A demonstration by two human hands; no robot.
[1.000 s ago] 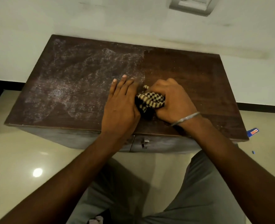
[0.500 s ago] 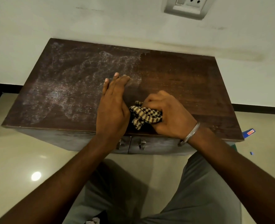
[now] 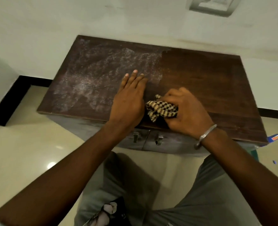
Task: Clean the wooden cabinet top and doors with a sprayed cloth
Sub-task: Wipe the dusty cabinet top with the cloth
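A low dark wooden cabinet (image 3: 208, 82) stands against the wall. The left half of its top is covered in whitish dust (image 3: 92, 79); the right half is dark and wiped. My right hand (image 3: 187, 111) is shut on a bunched tan-and-black checked cloth (image 3: 161, 110), pressing it on the top near the front edge. Just left of the cloth, my left hand (image 3: 130, 98) lies flat on the top with its fingers together and pointing away from me. Two small metal door handles (image 3: 158, 139) show below the front edge.
A white wall with a switch plate (image 3: 211, 5) rises behind the cabinet. Glossy cream floor tiles (image 3: 20, 152) surround it, with a black skirting at the left. A blue packet (image 3: 274, 138) lies on the floor by the cabinet's right corner. My grey-trousered legs are below.
My right hand has dragged the cloth toward the front edge of the top. My left hand stayed flat beside it. The view shifted, so the cabinet sits further right in frame.
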